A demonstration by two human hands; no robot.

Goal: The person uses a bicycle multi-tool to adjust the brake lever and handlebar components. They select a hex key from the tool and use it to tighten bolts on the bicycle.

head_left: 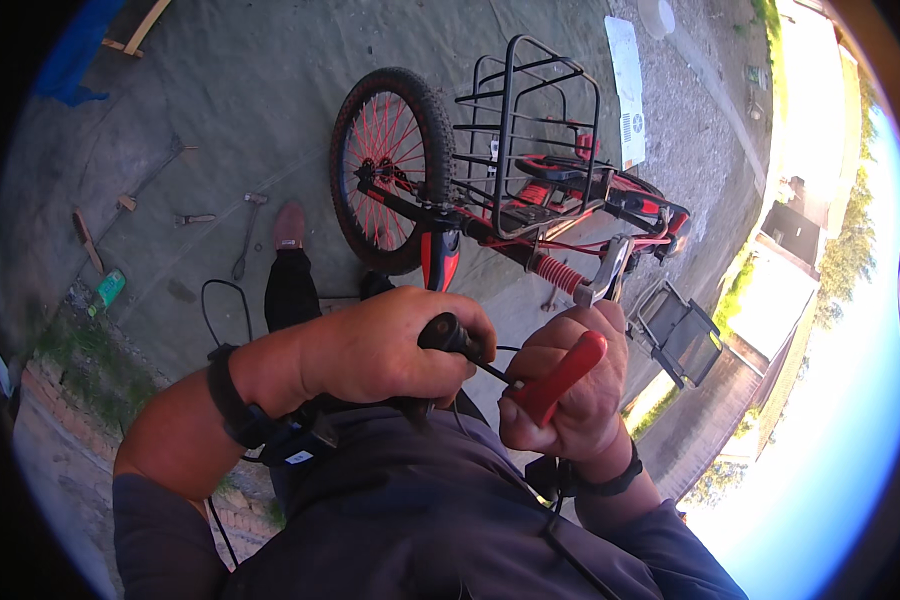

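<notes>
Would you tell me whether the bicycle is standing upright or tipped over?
Tipped over: the bicycle lies on its side on the ground, its wheel and wire basket turned sideways.

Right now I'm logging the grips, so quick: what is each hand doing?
Left hand: closed around a black grip.
Right hand: closed on a red-handled tool.

One head-worn fisheye view looks steeply down from close above the left hand and right hand at lower centre; the bicycle fills upper centre (edges bend rimward).
</notes>
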